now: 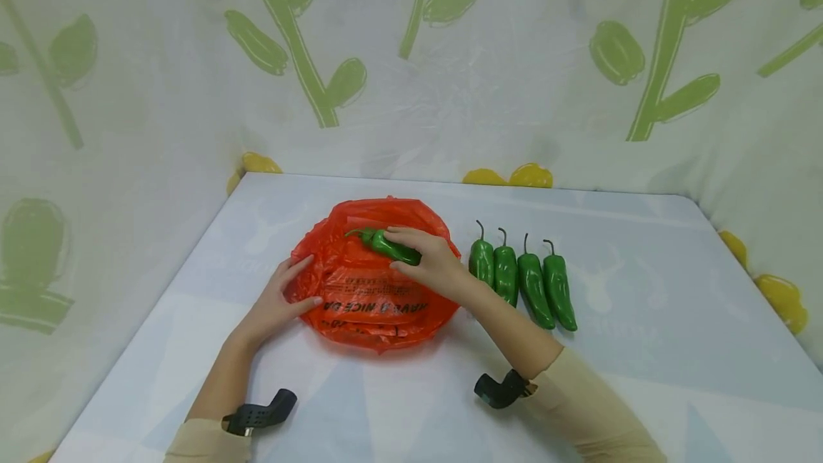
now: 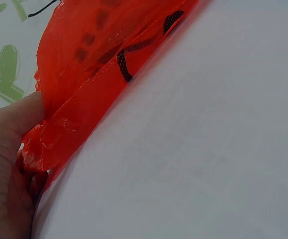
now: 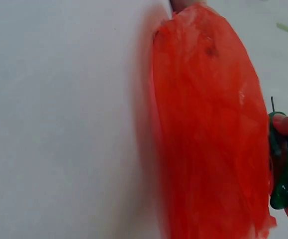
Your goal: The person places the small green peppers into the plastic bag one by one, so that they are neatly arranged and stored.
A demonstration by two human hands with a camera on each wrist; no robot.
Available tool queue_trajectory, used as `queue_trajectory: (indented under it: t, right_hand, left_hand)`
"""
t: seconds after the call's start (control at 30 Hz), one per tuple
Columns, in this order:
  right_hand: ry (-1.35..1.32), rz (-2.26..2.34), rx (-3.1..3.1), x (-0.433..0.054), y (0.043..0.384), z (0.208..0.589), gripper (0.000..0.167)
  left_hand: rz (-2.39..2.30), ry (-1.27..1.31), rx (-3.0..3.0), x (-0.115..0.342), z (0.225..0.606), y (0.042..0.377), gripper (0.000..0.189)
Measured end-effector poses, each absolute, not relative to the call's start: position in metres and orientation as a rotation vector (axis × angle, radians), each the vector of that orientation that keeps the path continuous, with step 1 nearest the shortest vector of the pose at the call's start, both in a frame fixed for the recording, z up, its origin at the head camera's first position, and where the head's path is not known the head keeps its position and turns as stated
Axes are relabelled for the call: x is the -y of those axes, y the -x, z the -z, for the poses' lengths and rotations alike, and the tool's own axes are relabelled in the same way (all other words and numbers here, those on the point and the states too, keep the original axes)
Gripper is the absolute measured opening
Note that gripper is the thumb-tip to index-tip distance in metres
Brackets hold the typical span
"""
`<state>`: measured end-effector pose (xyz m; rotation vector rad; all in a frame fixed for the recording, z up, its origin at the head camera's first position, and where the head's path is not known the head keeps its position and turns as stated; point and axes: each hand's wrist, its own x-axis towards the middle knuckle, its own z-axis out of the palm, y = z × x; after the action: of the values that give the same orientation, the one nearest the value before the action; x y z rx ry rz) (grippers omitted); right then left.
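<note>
A crumpled red plastic bag (image 1: 373,327) with black printing lies open-mouthed on the table. My left hand (image 1: 275,304) holds its left edge, thumb on the near side and fingers behind; in the left wrist view the thumb overlaps the red film. Over the bag's opening, my right hand (image 1: 432,263) grips a green pepper (image 1: 393,249) by its thick end, its stem pointing left. The right wrist view shows that pepper (image 3: 285,186) between thumb and fingers just past the bag's rim.
Several green peppers (image 1: 531,288) lie side by side right of the bag, stems pointing away from me. The white table (image 1: 643,349) extends to both sides. A pale curtain (image 1: 482,113) with green leaf prints surrounds its far and side edges.
</note>
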<state>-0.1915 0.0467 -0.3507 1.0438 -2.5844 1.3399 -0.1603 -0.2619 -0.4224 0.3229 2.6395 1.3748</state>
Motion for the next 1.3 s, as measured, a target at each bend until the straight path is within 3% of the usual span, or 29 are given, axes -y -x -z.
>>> queue_trajectory:
  t: [0.47,1.3]
  right_hand:
    - [-0.996,-1.125,2.92,-0.019,0.197,0.364,0.05]
    - [-1.031,-0.921,2.955,-0.009,0.21,0.386,0.047]
  left_hand:
    - [-1.375,-0.319,-2.636,0.262,0.422,0.16,0.078]
    - [-1.35,-0.306,-2.644,0.262,0.424,0.161,0.079]
